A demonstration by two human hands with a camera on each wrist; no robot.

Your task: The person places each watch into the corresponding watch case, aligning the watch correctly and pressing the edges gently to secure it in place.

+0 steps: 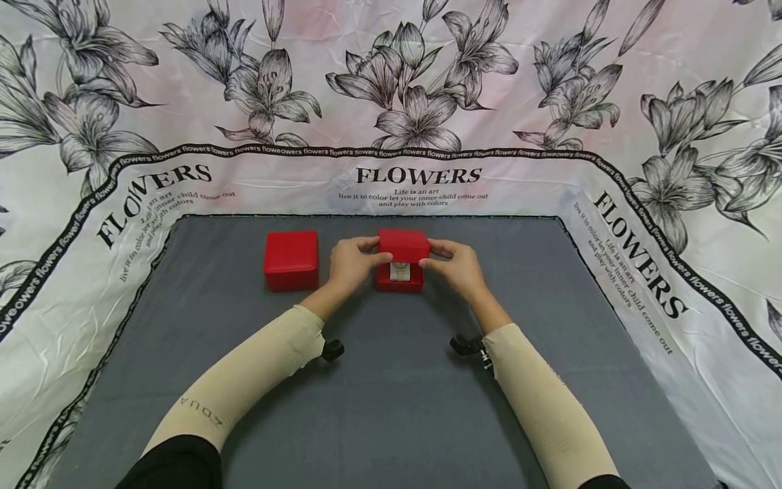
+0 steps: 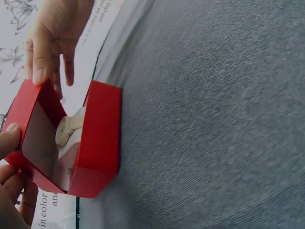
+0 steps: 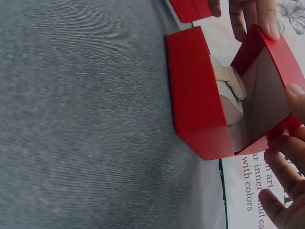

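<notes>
Near the far side of the grey cloth, a red watch box has its hinged lid (image 1: pixel 403 243) partly raised over its base (image 1: pixel 399 288). A pale-strapped wristwatch (image 2: pixel 67 128) sits inside, wrapped around a white cushion (image 3: pixel 229 102). From the left, my left hand (image 1: pixel 351 265) pinches the lid's edge between thumb and fingers. Opposite it, my right hand (image 1: pixel 459 266) grips the lid's right edge in the same way. The base rests on the cloth, and the lid's pale lining shows in both wrist views.
A second red box (image 1: pixel 291 261), closed, stands to the left of my left hand. Grey cloth (image 1: pixel 391 394) covers the table's middle, bordered by a white printed strip (image 1: pixel 415 193) reading FLOWERS. Dark straps (image 1: pixel 332 350) show under both wrists.
</notes>
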